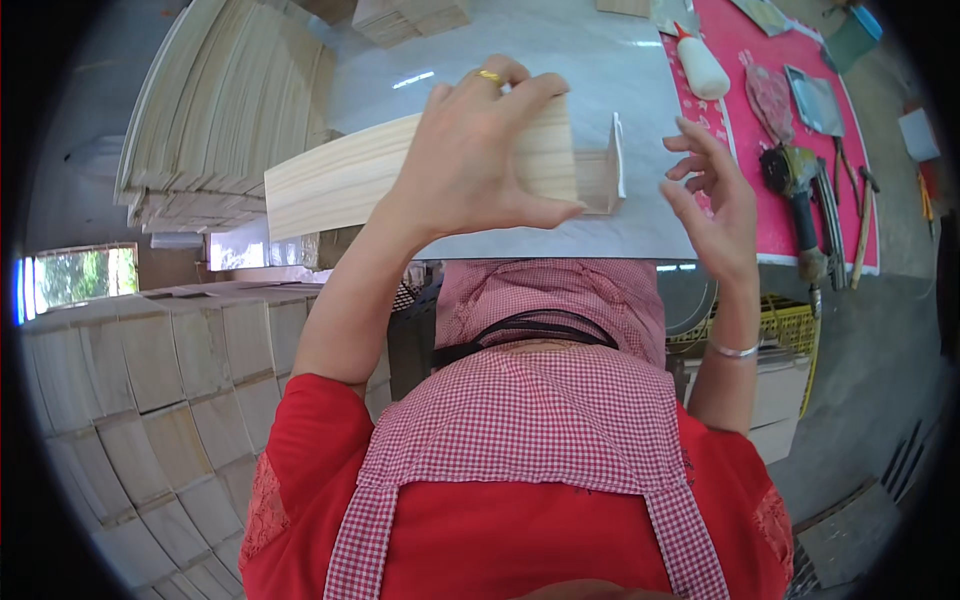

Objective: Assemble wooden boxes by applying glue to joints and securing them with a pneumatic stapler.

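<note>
My left hand (462,150) grips a pale wooden board (335,178) across its width, thumb on the near edge and fingers on the far edge. The board slants from the left toward the middle of the table. Just past its right end is a small wooden piece (594,178) with a thin upright panel (618,155); the board partly covers this piece, and I cannot tell whether they touch. To the right of the panel my right hand (722,205) is raised, fingers apart and curved, holding nothing.
A tall stack of thin boards (235,90) stands at the left of the grey table (640,80). On a pink cloth (740,125) at the right lie a white glue bottle (703,68), an air nail gun (800,200) and a hammer (864,215). Stacked wooden blocks (160,400) fill the lower left.
</note>
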A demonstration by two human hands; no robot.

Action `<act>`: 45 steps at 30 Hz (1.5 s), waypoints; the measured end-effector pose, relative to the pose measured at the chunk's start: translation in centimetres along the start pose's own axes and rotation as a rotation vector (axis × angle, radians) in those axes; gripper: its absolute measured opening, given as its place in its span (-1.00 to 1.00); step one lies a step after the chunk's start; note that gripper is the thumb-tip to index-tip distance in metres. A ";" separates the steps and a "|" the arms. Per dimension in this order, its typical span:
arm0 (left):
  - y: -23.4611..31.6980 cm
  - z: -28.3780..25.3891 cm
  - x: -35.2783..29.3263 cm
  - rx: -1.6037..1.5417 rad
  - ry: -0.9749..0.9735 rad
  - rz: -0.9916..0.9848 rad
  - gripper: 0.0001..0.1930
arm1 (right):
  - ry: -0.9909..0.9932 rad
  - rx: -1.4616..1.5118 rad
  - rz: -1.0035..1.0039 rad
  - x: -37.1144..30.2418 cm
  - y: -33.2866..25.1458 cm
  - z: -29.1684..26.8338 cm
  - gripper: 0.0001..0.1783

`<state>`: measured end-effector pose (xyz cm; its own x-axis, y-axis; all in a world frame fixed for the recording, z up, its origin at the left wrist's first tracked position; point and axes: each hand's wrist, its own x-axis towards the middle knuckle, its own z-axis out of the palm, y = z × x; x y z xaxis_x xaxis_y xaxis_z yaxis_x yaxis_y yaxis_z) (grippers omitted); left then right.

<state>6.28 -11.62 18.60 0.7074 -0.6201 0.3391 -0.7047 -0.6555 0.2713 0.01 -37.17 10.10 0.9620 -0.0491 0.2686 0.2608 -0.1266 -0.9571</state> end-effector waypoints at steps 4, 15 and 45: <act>-0.8 0.7 -0.8 -0.013 -0.099 -0.061 -0.10 | -0.238 -0.275 -0.016 0.5 3.6 -0.7 -0.01; -0.6 2.5 -0.6 -0.069 -0.179 -0.099 -0.09 | -0.394 -0.104 0.013 1.3 5.1 4.3 0.10; -0.5 4.6 0.2 -0.115 -0.216 -0.111 -0.06 | -0.388 -0.126 -0.047 1.2 5.8 4.3 0.08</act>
<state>7.02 -13.39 14.33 0.7670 -0.6330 0.1053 -0.6152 -0.6787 0.4012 3.05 -33.72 4.46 0.9147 0.3343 0.2271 0.3160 -0.2415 -0.9175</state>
